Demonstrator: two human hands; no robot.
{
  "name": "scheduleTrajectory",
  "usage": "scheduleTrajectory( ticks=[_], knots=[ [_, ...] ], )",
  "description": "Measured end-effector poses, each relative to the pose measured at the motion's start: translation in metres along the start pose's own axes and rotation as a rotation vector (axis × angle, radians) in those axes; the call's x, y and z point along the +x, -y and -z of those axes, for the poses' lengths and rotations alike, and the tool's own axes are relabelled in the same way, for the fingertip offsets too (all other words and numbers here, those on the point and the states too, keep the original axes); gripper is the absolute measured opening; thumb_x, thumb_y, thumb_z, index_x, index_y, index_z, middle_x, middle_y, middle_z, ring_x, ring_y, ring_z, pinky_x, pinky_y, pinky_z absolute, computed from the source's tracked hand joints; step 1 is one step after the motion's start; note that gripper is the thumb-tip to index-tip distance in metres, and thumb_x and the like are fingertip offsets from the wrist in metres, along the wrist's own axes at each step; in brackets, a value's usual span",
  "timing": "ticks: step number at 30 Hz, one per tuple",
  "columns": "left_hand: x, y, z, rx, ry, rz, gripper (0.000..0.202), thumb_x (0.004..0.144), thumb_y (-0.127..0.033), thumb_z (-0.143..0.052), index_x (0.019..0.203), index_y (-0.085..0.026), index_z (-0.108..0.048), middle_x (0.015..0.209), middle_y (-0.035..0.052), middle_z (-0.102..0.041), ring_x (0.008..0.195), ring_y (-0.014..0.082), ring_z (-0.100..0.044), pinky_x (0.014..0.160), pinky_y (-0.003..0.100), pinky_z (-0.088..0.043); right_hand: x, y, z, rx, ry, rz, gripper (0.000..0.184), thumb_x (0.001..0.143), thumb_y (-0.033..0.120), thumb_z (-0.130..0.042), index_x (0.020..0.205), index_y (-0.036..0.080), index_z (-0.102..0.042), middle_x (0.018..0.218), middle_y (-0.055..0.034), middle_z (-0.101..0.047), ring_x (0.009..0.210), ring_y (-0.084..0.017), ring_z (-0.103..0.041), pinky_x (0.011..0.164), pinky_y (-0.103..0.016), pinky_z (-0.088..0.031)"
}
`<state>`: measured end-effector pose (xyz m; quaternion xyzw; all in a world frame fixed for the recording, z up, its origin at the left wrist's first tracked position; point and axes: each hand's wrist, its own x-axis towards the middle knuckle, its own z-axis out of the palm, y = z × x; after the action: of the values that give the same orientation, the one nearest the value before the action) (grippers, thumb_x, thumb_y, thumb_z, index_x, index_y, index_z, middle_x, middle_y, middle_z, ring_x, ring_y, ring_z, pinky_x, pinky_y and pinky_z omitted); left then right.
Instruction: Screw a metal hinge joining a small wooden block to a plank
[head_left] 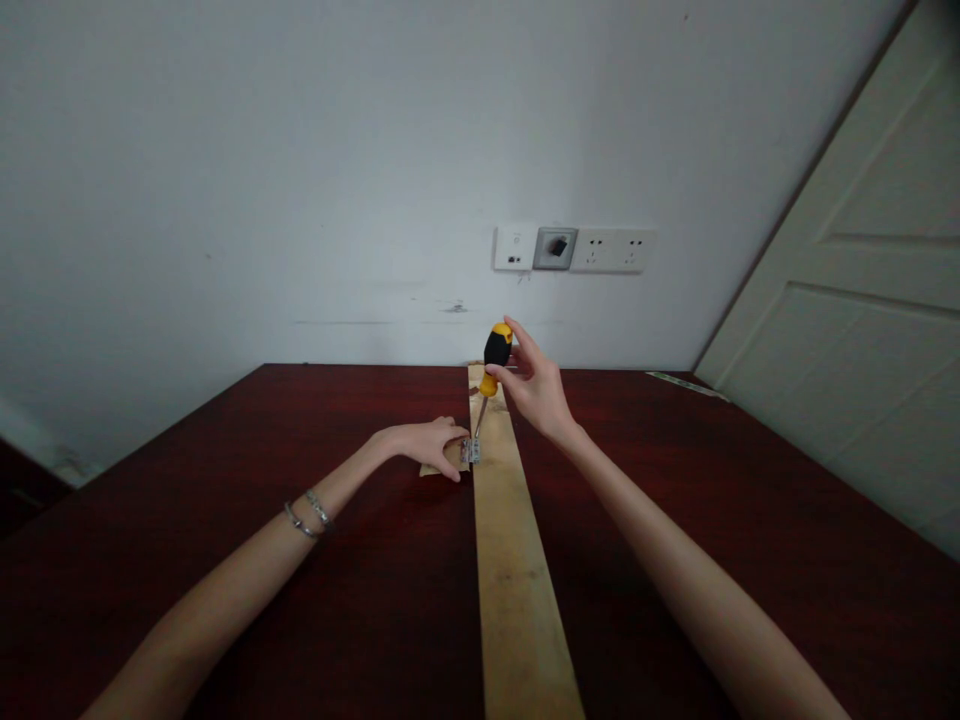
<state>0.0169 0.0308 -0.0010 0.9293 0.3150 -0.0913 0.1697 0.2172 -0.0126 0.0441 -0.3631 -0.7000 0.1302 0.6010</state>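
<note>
My right hand grips a yellow and black screwdriver by its handle. The screwdriver stands tilted, its metal shaft reaching down to a small metal hinge. One leaf of that hinge lies on a long pale wooden board; the other is over a small flat tan piece, which looks like wood. My left hand rests on this small piece and holds it against the board, thumb and fingertips on either side of the hinge. Any screw under the screwdriver's tip is too small to make out.
The dark red tabletop meets a white wall at the back. Wall sockets sit above the table's far edge. A pale panelled door stands to the right, with a thin strip lying near it.
</note>
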Motion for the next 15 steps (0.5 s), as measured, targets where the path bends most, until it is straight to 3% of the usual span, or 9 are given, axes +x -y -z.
scheduleTrajectory(
  ticks=[15],
  knots=[
    [-0.0006, -0.0013, 0.002, 0.008, 0.015, -0.017, 0.08, 0.065, -0.059, -0.063, 0.131, -0.019, -0.042, 0.11, 0.0087, -0.045, 0.102, 0.0249, -0.043, 0.09, 0.031, -0.037, -0.0024, -0.0014, -0.0012, -0.064, 0.023, 0.03, 0.065, 0.08, 0.029, -0.059, 0.139, 0.025, -0.035, 0.107, -0.0066, -0.064, 0.08, -0.017, -0.06, 0.077, -0.036, -0.055]
  ],
)
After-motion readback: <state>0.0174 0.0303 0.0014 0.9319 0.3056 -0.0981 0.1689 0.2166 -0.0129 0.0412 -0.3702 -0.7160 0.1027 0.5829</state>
